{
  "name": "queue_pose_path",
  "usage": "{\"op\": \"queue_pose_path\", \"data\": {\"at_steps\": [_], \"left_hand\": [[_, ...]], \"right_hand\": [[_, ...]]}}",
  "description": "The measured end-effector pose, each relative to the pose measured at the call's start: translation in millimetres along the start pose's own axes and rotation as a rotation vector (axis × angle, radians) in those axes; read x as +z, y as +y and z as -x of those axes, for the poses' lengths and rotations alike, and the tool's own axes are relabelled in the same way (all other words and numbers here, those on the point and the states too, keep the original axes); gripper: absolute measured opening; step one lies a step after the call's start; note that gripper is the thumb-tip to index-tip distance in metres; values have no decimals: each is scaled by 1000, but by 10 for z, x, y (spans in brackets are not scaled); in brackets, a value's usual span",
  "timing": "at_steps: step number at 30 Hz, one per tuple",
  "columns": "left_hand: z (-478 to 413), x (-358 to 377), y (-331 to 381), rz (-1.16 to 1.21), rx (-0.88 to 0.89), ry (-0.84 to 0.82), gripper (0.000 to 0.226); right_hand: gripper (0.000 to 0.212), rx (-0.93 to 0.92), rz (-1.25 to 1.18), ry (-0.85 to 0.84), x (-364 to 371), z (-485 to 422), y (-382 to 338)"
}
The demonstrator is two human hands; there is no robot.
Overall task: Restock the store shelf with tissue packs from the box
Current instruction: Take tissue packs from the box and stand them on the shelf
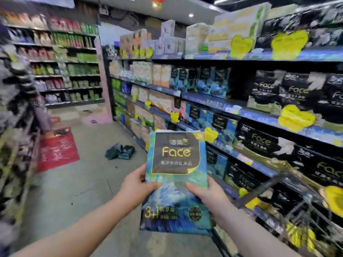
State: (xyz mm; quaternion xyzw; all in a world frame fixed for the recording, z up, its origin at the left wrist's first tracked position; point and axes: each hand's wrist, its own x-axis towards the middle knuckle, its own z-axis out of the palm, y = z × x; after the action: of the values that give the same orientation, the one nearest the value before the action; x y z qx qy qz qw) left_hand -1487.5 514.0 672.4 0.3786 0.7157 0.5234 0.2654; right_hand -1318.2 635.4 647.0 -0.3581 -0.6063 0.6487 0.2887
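Looks like mid-carry: left hand (138, 184) and right hand (207, 193) both grip one blue tissue pack (176, 182) upright over the aisle, so next it needs sliding onto the shelf (259, 113) beside matching blue packs (217, 125).

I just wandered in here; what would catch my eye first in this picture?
A blue-green Face tissue pack stands upright at centre, gripped at its sides by the left hand and right hand. Along the right run shelves crowded with black Face packs and yellow tags. Farther down the aisle, dark packages lie on the floor.
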Motion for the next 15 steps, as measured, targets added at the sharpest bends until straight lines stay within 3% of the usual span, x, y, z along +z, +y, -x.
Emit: {"op": "queue_pose_path", "data": {"at_steps": [2,7,13,15], "left_hand": [[-87,-241,-94,23,-17,25,48],[-403,-677,-256,114,-17,88,46],[-959,-1012,-346,97,-15,141,44],[-1237,-1097,-341,84,-9,154,42]], "right_hand": [[60,1,31,-16,262,-122,-66],[40,4,57,-109,695,-606,-187],[36,0,18,-169,1055,-1283,-297],[47,-16,27,-195,1144,-1607,-331]]}}
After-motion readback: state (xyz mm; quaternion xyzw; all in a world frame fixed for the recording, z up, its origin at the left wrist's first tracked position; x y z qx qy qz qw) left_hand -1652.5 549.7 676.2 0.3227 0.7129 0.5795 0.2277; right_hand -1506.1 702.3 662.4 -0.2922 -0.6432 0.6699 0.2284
